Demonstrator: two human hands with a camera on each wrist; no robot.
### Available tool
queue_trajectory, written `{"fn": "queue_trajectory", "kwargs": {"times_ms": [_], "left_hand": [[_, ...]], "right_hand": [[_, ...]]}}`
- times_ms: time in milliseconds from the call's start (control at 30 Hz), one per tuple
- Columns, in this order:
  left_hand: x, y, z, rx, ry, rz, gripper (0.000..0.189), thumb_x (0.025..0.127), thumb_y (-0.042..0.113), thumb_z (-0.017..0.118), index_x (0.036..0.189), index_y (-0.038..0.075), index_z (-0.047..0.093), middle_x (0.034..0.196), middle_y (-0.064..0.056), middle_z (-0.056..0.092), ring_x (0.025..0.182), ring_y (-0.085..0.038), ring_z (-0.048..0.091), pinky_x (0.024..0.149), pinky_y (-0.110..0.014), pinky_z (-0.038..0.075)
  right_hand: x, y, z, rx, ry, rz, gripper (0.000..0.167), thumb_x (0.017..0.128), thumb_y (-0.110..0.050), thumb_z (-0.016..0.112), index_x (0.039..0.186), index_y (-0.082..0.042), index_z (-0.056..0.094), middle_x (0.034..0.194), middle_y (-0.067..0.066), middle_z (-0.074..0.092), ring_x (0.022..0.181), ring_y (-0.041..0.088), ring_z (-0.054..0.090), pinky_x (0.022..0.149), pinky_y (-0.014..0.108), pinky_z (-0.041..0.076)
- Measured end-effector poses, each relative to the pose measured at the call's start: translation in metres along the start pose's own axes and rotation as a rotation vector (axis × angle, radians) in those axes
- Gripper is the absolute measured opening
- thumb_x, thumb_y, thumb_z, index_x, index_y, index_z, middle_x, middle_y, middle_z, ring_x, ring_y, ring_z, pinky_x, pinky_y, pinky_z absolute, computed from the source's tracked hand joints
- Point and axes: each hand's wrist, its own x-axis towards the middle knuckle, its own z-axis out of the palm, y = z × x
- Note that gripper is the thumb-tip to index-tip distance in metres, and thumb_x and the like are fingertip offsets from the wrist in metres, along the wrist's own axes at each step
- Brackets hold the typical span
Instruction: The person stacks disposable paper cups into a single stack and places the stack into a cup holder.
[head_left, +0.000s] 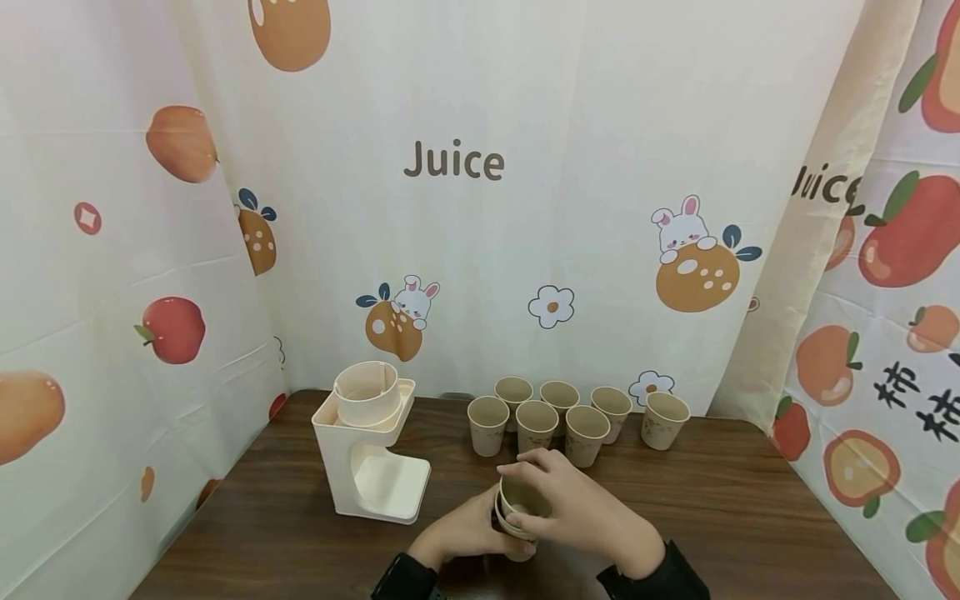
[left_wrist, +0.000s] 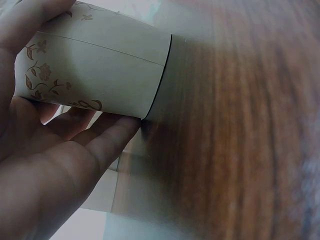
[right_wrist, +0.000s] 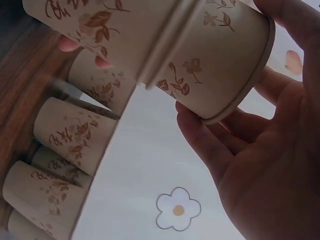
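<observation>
Near the front of the table, a small stack of printed paper cups (left_wrist: 105, 60) stands in my left hand (head_left: 472, 525), whose fingers and thumb curl round the lower part. Its base appears to touch the wood in the left wrist view. From the stack's doubled rims rises the top paper cup (right_wrist: 220, 60), its lower end still inside the stack. My right hand (head_left: 577, 504) pinches this top cup close to its rim, with the fingers spread round it. The cup's open mouth faces up in the head view.
Several more paper cups (head_left: 536, 425) stand upright in a group behind the hands, with one paper cup (head_left: 664, 421) apart on the right. To the left is a cream-coloured stand (head_left: 341, 467) with a round holder (head_left: 367, 396) on top. A printed curtain (head_left: 480, 250) backs the dark wooden table (head_left: 720, 517).
</observation>
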Motion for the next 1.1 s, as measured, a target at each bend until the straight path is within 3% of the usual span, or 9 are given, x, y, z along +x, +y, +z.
{"fn": "queue_trajectory", "kwargs": {"times_ms": [133, 367, 633, 900, 1100], "left_hand": [[0.000, 0.000, 0.000, 0.009, 0.008, -0.012, 0.069, 0.083, 0.018, 0.079, 0.142, 0.019, 0.042, 0.130, -0.011, 0.059, 0.110, -0.013, 0.061, 0.094, -0.028, 0.046], [0.000, -0.001, 0.000, 0.057, 0.038, -0.049, 0.072, 0.082, 0.023, 0.081, 0.143, 0.018, 0.043, 0.126, -0.002, 0.063, 0.109, -0.010, 0.061, 0.094, -0.026, 0.046], [0.000, -0.001, -0.001, 0.056, 0.018, -0.044, 0.063, 0.083, 0.022, 0.079, 0.138, 0.019, 0.049, 0.124, -0.005, 0.065, 0.106, -0.010, 0.063, 0.092, -0.027, 0.048], [-0.001, -0.002, -0.002, 0.039, 0.011, -0.047, 0.060, 0.084, 0.020, 0.078, 0.137, 0.018, 0.049, 0.119, 0.000, 0.066, 0.104, -0.011, 0.064, 0.090, -0.027, 0.049], [-0.001, -0.003, 0.000, 0.038, 0.002, -0.013, 0.055, 0.084, 0.020, 0.078, 0.133, 0.019, 0.054, 0.117, -0.002, 0.067, 0.102, -0.011, 0.065, 0.089, -0.027, 0.050]], "right_hand": [[0.000, 0.000, 0.004, 0.002, -0.020, 0.011, 0.042, 0.095, -0.035, 0.070, 0.135, -0.024, 0.061, 0.129, 0.001, 0.054, 0.116, 0.018, 0.052, 0.092, 0.036, 0.049], [-0.001, 0.001, 0.008, -0.007, -0.032, -0.019, 0.042, 0.095, -0.027, 0.072, 0.135, -0.022, 0.061, 0.128, 0.004, 0.055, 0.114, 0.020, 0.054, 0.089, 0.035, 0.049], [-0.002, 0.003, 0.012, -0.023, -0.025, -0.022, 0.043, 0.095, -0.033, 0.072, 0.135, -0.022, 0.061, 0.126, 0.001, 0.056, 0.112, 0.018, 0.053, 0.088, 0.034, 0.049], [-0.001, 0.006, 0.015, -0.015, -0.025, -0.021, 0.046, 0.094, -0.042, 0.070, 0.134, -0.019, 0.062, 0.123, 0.000, 0.056, 0.110, 0.016, 0.053, 0.087, 0.034, 0.049], [-0.002, 0.008, 0.017, 0.007, -0.036, -0.024, 0.050, 0.093, -0.048, 0.069, 0.135, -0.020, 0.061, 0.119, -0.001, 0.055, 0.106, 0.013, 0.052, 0.085, 0.033, 0.049]]}}
